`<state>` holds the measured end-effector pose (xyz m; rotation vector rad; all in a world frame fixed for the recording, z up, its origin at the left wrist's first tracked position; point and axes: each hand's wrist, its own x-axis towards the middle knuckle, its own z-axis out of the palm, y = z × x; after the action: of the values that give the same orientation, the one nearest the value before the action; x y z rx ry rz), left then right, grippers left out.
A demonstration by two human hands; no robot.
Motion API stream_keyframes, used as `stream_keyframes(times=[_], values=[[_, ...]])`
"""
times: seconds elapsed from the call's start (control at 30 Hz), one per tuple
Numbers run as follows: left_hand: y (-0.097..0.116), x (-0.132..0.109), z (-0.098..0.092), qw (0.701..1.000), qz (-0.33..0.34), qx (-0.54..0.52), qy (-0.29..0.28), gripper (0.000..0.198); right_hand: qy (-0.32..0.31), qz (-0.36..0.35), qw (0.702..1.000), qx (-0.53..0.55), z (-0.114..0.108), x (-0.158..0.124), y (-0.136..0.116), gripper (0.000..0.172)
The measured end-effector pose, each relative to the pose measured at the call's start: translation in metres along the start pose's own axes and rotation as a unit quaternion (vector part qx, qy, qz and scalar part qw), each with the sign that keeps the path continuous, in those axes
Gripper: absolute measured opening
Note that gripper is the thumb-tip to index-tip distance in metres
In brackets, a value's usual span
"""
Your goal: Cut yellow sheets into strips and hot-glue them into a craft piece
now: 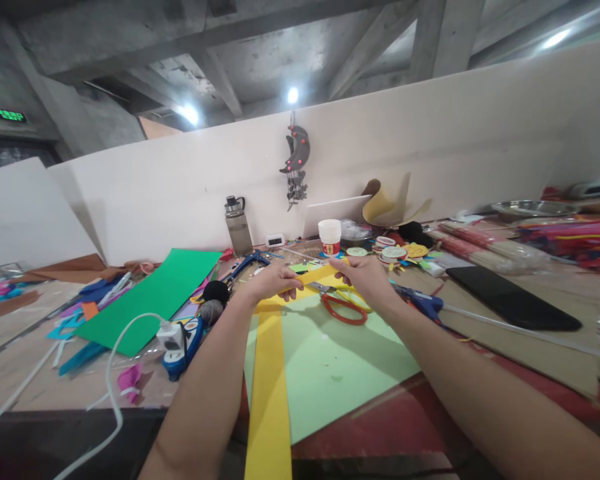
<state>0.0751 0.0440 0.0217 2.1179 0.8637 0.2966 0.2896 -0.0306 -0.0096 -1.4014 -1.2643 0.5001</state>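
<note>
My left hand [273,281] pinches the far end of a long yellow paper strip [270,373] that runs back toward me over a light green sheet [330,367]. My right hand [365,277] is closed on the same yellow paper a little to the right, fingers curled over its far edge. Red-handled scissors [343,307] lie on the green sheet just below and between my hands, blades pointing left. Neither hand touches the scissors.
A dark green sheet [150,300] lies at the left by a white cable and charger [170,337]. A water bottle [239,227], paper cup [329,237], tape rolls [393,252], blue glue gun [420,303] and black slab [510,300] ring the work area. A white partition stands behind.
</note>
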Motion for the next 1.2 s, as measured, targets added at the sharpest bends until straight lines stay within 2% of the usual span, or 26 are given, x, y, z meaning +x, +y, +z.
stream_keyframes(times=[0.07,0.1,0.17,0.2,0.27,0.37,0.43,0.53,0.63,0.67,0.7,0.73,0.77,0.8,0.83,0.87,0.9,0.93,1.03,1.13,1.2], values=[[-0.005,0.0,-0.002,1.0,-0.008,0.02,-0.005,0.025,0.021,-0.085,0.992,-0.091,-0.001,-0.001,0.0,0.042],[-0.006,0.001,-0.002,0.999,-0.01,0.03,-0.009,0.024,0.048,-0.145,0.977,-0.149,-0.001,-0.003,-0.002,0.039],[-0.006,0.001,0.0,0.998,-0.005,0.055,-0.021,0.023,0.089,-0.258,0.926,-0.261,0.002,-0.01,-0.007,0.037],[-0.004,0.002,0.001,0.997,0.004,0.071,-0.028,0.022,0.084,-0.291,0.901,-0.309,0.005,-0.014,-0.01,0.037],[0.001,0.003,0.006,0.992,0.031,0.115,-0.034,0.023,0.018,-0.32,0.868,-0.379,0.013,-0.023,-0.016,0.03],[0.011,0.005,0.015,0.974,0.081,0.211,-0.007,0.02,-0.095,-0.273,0.85,-0.441,0.023,-0.03,-0.02,0.018],[0.018,0.004,0.018,0.953,0.114,0.275,0.05,0.014,-0.12,-0.214,0.864,-0.44,0.023,-0.03,-0.019,0.018],[0.029,-0.001,0.02,0.913,0.185,0.308,0.191,0.008,-0.098,-0.143,0.917,-0.359,0.016,-0.023,-0.017,0.021],[0.037,-0.006,0.02,0.867,0.206,0.244,0.384,0.023,-0.067,-0.071,0.976,-0.194,0.007,-0.015,-0.014,0.027],[0.037,-0.006,0.02,0.857,0.192,0.195,0.437,0.025,-0.056,-0.043,0.989,-0.133,0.006,-0.014,-0.014,0.028],[0.036,-0.004,0.022,0.857,0.172,0.132,0.467,0.028,-0.047,-0.019,0.996,-0.077,0.005,-0.013,-0.014,0.029],[0.035,-0.001,0.024,0.868,0.151,0.057,0.469,0.032,-0.039,-0.002,0.999,-0.031,0.005,-0.012,-0.014,0.03],[0.033,0.004,0.026,0.889,0.129,-0.025,0.439,0.036,-0.034,0.006,0.999,0.0,0.006,-0.013,-0.015,0.03],[0.031,0.008,0.029,0.918,0.118,-0.11,0.363,0.039,-0.031,0.005,0.999,0.017,0.008,-0.014,-0.016,0.03],[0.029,0.013,0.033,0.933,0.124,-0.191,0.28,0.043,-0.03,-0.002,0.999,0.023,0.01,-0.015,-0.016,0.03],[0.027,0.016,0.036,0.931,0.135,-0.259,0.217,0.047,-0.033,-0.009,0.999,0.022,0.013,-0.017,-0.017,0.03],[0.026,0.019,0.039,0.922,0.142,-0.313,0.18,0.048,-0.037,-0.018,0.999,0.019,0.015,-0.019,-0.018,0.03],[0.026,0.02,0.042,0.909,0.145,-0.353,0.166,0.046,-0.042,-0.027,0.999,0.017,0.017,-0.021,-0.019,0.03],[0.027,0.019,0.045,0.88,0.125,-0.419,0.185,0.037,-0.072,-0.04,0.996,0.016,0.023,-0.028,-0.023,0.032],[0.028,0.017,0.045,0.86,0.099,-0.461,0.196,0.03,-0.117,-0.01,0.993,0.008,0.026,-0.032,-0.028,0.033],[0.027,0.017,0.043,0.845,0.089,-0.492,0.192,0.024,-0.123,0.007,0.992,-0.001,0.027,-0.034,-0.03,0.037]])
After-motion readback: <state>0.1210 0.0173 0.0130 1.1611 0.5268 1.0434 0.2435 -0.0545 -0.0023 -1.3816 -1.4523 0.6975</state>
